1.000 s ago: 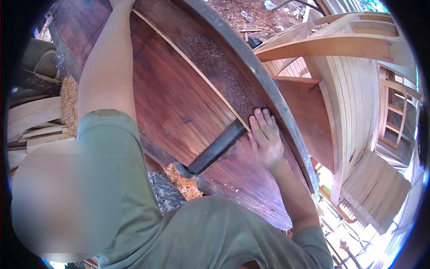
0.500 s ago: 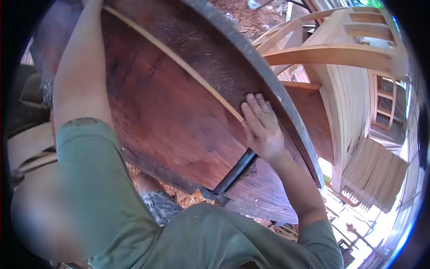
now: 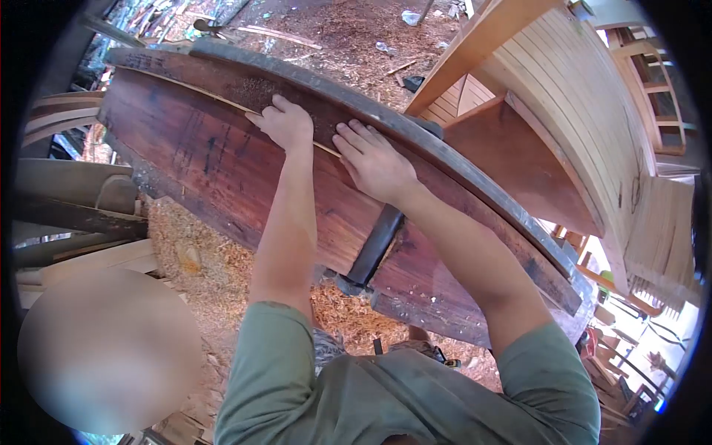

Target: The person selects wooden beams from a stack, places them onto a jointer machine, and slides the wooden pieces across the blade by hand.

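Observation:
A thin, pale wooden strip (image 3: pixel 185 87) lies along a wide reddish-brown plank (image 3: pixel 222 159), against a darker raised board (image 3: pixel 252 85). My left hand (image 3: pixel 289 124) is closed at the strip, fingers curled and thumb pointing left along it. Just to its right, my right hand (image 3: pixel 377 159) lies with fingers stretched out over the strip and the darker board. Below that hand a thick black bar (image 3: pixel 377 245) with a metal piece at its lower end rests across the plank; its kind is unclear.
A long grey-edged timber (image 3: pixel 445 159) runs behind the boards. At right stands a large slatted wooden structure (image 3: pixel 575 96) with a brown panel (image 3: pixel 519 163). Cut timbers (image 3: pixel 96 263) are stacked at left. Wood shavings (image 3: pixel 200 245) cover the ground.
My left hand has come from the far left end of the strip to beside my right hand. The view has shifted, showing more of the plank and ground.

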Tool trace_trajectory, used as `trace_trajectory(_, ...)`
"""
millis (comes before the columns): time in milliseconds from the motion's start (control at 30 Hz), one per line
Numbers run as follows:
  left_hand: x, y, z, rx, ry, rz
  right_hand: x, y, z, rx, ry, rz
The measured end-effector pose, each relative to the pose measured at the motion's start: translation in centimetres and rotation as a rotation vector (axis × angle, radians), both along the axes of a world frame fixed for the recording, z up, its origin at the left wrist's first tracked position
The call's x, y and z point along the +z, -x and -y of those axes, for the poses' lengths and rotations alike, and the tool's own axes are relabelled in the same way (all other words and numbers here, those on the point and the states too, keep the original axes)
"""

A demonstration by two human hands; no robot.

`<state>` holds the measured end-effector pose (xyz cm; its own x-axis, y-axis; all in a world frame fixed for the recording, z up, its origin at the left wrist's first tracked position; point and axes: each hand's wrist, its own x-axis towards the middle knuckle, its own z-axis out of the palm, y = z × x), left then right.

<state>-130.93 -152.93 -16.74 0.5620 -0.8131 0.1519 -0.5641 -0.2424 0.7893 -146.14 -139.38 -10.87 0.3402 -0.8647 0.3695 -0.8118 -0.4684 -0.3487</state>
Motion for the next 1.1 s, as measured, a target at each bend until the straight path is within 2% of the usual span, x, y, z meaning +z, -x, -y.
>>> trace_trajectory(33, 0.4, -0.1, 0.1, -0.03, -0.027, 0.04, 0.0, 0.3, 0.2, -0.001, 0.009, 0.017)
trace_trajectory(100, 1.5, -0.7, 0.2, -0.149, -0.173, 0.14, -0.6, 1.1, -0.1, 0.045, -0.1, 0.246)
trace_trajectory(133, 0.5, -1.0, 0.8, -0.114, -0.199, 0.152, -0.1, 2.0, -0.6, 0.068, -0.203, 0.446)
trace_trajectory(200, 0.3, -1.4, 1.5, -0.051, -0.214, 0.17, 1.4, 4.0, -3.3, -0.094, -0.316, 0.738)
trace_trajectory(267, 1.0, -0.5, 0.8, -0.016, -0.209, 0.101, 3.5, 8.2, -8.9, -0.139, -0.221, 0.602)
trace_trajectory(333, -0.7, -1.1, 1.3, -0.04, -0.245, 0.093, 4.4, 13.7, -15.8, -0.123, -0.219, 0.379)
trace_trajectory(433, -0.2, -1.4, 1.6, -0.059, -0.289, 0.209, 4.8, 21.0, -24.6, -0.13, -0.303, 0.047)
trace_trajectory(467, 0.0, -1.2, 1.4, -0.082, -0.257, 0.371, 5.0, 23.0, -26.2, -0.114, -0.336, -0.092)
trace_trajectory(500, 0.0, -1.1, 1.3, -0.11, -0.225, 0.534, 5.0, 24.4, -26.9, -0.097, -0.347, -0.09)
trace_trajectory(600, -0.4, -1.1, 1.1, -0.091, -0.178, 0.5, 4.7, 26.6, -27.7, -0.028, -0.394, -0.147)
trace_trajectory(667, 0.0, -0.9, 1.4, -0.09, -0.218, 0.475, 4.0, 27.0, -27.6, 0.065, -0.312, -0.182)
trace_trajectory(733, -0.4, -1.1, 1.8, -0.025, -0.258, 0.133, 3.5, 27.1, -27.6, 0.064, -0.313, -0.191)
trace_trajectory(900, -2.4, -2.3, 2.7, -0.119, -0.264, 0.195, 3.0, 27.2, -27.7, 0.069, -0.305, -0.208)
trace_trajectory(1067, 0.5, -1.6, 1.8, -0.166, -0.287, 0.192, 3.1, 27.0, -27.5, 0.087, -0.288, -0.231)
trace_trajectory(1100, 0.9, -1.7, 2.0, -0.164, -0.336, 0.298, 3.1, 26.8, -27.3, 0.088, -0.29, -0.238)
